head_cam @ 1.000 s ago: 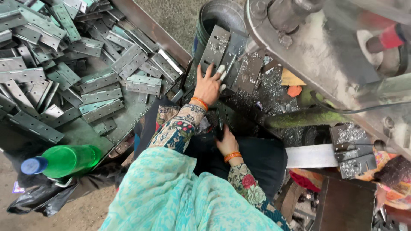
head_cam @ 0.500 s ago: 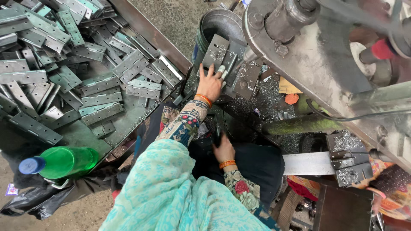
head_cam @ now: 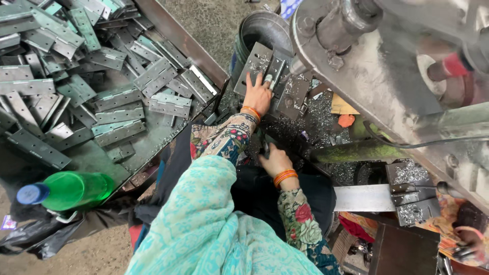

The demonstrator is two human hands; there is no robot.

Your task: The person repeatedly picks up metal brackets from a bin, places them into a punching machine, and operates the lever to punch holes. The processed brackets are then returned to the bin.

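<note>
While left hand (head_cam: 258, 95) presses hinge plate (head_cam: 254, 63), right hand (head_cam: 275, 160) apparently curled.

Green plastic bottle (head_cam: 71, 189) with a blue cap lying on its side at my lower left, just beside the tray of hinges, small printed scrap of wrapper (head_cam: 7, 222) on the ground near its cap, no signs or screens.

Soft, even daylight fills the scene with only faint shadows, dull sheen lies on the grey metal hinges (head_cam: 119, 104) and the pale machine housing (head_cam: 387, 86), the wide lens bends lines towards the edges, and the lower right corner sits darker and slightly blurred.
</note>
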